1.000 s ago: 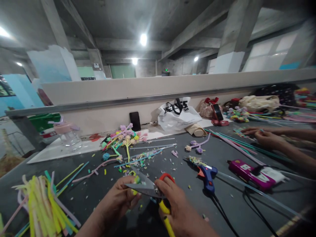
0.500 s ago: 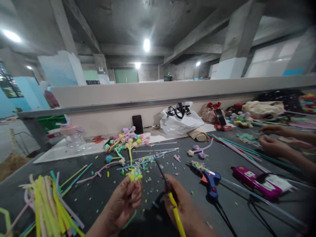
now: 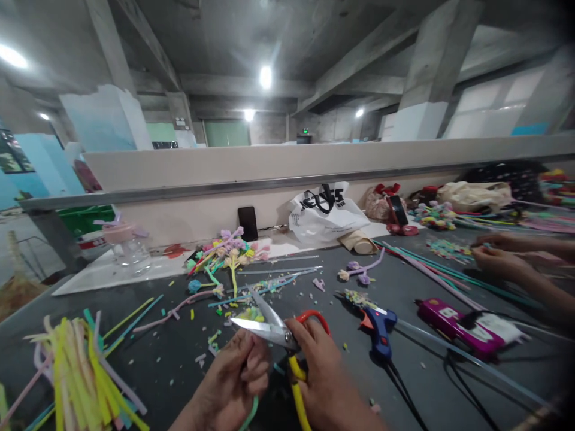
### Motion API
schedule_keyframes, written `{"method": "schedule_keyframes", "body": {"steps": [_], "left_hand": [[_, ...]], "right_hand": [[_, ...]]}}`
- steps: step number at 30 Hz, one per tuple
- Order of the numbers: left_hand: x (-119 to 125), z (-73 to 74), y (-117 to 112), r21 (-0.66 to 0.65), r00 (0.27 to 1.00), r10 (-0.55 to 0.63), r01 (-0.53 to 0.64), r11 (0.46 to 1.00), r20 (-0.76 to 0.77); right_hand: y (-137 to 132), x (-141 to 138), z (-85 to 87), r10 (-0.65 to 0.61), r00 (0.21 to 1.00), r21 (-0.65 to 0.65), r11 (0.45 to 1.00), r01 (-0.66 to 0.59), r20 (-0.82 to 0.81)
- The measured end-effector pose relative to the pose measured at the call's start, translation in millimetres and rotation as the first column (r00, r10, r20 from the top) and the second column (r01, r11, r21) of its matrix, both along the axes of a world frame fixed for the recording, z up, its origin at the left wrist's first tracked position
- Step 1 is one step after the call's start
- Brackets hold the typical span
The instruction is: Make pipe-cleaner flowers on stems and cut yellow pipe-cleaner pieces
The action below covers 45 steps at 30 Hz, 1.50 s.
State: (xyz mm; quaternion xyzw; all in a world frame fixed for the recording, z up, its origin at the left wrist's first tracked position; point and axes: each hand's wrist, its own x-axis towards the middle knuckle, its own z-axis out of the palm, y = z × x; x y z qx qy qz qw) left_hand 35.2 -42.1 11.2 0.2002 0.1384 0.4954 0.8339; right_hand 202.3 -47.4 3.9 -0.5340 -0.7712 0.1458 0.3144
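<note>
In the lower middle, the fingers of my left hand are closed on a small pipe-cleaner flower. Its yellow-green fuzzy head shows partly behind the scissor blades, and a green stem comes out below my fist. My right hand grips a pair of scissors with red and yellow handles. Their blades are spread and point left, just above my left fingertips and against the flower head as seen from here. Whether they touch it I cannot tell. Small fuzzy clippings lie around both hands.
On the left lies a bundle of pipe cleaners. Finished flowers are heaped near a phone. A blue glue gun and a purple device with cords lie right. Another person's hands work at far right.
The scissors have turned and come left, from upright beside my left hand to lying across the flower head with blades apart. The view has shifted slightly.
</note>
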Motion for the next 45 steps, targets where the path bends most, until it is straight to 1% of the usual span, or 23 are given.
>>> {"method": "schedule_keyframes", "body": {"steps": [4,6,8,10,11,13,16,18,19,21,23,24,25,26,27,28,29,31,33,34,36,39,45], "left_hand": [[5,2.1,-4,-0.004,0.999,-0.013,0.013,1.000,-0.036],[4,3.3,-2,0.007,0.992,0.046,-0.045,0.999,-0.118],[1,2.4,5,0.062,0.945,0.165,-0.153,0.986,-0.283],[-6,-1.4,14,0.187,0.815,0.327,-0.270,0.945,-0.478],[-10,-3.9,19,0.268,0.723,0.416,-0.319,0.909,-0.551],[-18,-8.9,28,0.439,0.544,0.576,-0.373,0.818,-0.610],[-28,-11.7,32,0.647,0.314,0.725,-0.328,0.689,-0.613],[-31,-9.8,32,0.719,0.220,0.768,-0.272,0.640,-0.601],[-32,-8.3,31,0.732,0.201,0.776,-0.258,0.630,-0.597],[-31,-5.9,31,0.716,0.233,0.766,-0.273,0.643,-0.599],[-28,-5.3,32,0.630,0.336,0.710,-0.328,0.704,-0.619],[-26,-5.7,32,0.556,0.408,0.663,-0.360,0.749,-0.628],[-24,-6.4,33,0.465,0.490,0.600,-0.379,0.800,-0.632],[-22,-7.0,33,0.368,0.576,0.526,-0.377,0.850,-0.626],[-19,-7.6,33,0.278,0.656,0.451,-0.357,0.892,-0.605],[-17,-7.9,32,0.203,0.726,0.384,-0.329,0.922,-0.570],[-15,-8.0,32,0.146,0.783,0.327,-0.296,0.944,-0.528],[-13,-7.5,29,0.067,0.858,0.266,-0.264,0.962,-0.439],[-11,-6.7,27,0.019,0.898,0.248,-0.259,0.966,-0.364],[-11,-6.5,27,0.005,0.909,0.243,-0.257,0.966,-0.338],[-11,-6.7,26,-0.013,0.925,0.230,-0.246,0.969,-0.304],[-12,-8.8,27,-0.037,0.939,0.209,-0.227,0.973,-0.272],[-14,-11.5,27,-0.038,0.957,0.164,-0.178,0.983,-0.241]], "right_hand": [[-1,0,-3.5,0.021,1.000,0.003,1.000,-0.021,-0.007],[1,0,-3.9,0.017,0.999,-0.008,1.000,-0.017,-0.033],[5,0,-3.4,-0.039,0.997,-0.026,0.999,0.037,-0.072],[14,1,-2.4,-0.140,0.987,-0.072,0.988,0.134,-0.076],[18,1,-1.9,-0.187,0.981,-0.101,0.978,0.181,-0.053],[28,2,-0.7,-0.225,0.974,-0.143,0.963,0.228,0.034],[38,4,3.3,-0.167,0.969,-0.185,0.962,0.200,0.181],[40,6,10.1,-0.106,0.948,-0.204,0.964,0.172,0.300],[40,6,14.9,-0.079,0.928,-0.200,0.966,0.161,0.365],[41,7,26.6,-0.045,0.879,-0.164,0.977,0.138,0.475],[42,3,38.2,-0.019,0.872,-0.114,0.990,0.085,0.489],[43,0,42.7,0.008,0.902,-0.095,0.995,0.037,0.431],[44,-5,45.8,0.047,0.948,-0.082,0.996,-0.022,0.315],[46,-12,47.1,0.082,0.987,-0.077,0.994,-0.072,0.141],[47,-19,46.7,0.106,0.991,-0.090,0.989,-0.114,-0.082],[48,-27,44.6,0.087,0.942,-0.124,0.983,-0.133,-0.325],[49,-36,41.2,0.017,0.841,-0.189,0.972,-0.142,-0.542],[48,-51,32.2,-0.168,0.542,-0.334,0.916,-0.223,-0.824],[46,-62,23.0,-0.291,0.271,-0.380,0.844,-0.378,-0.917],[45,-66,19.1,-0.317,0.179,-0.364,0.821,-0.441,-0.931],[42,-71,13.6,-0.325,0.075,-0.316,0.799,-0.512,-0.943],[39,-73,9.9,-0.299,0.021,-0.263,0.803,-0.535,-0.954],[39,-73,10.1,-0.264,0.059,-0.254,0.806,-0.535,-0.963]]}}
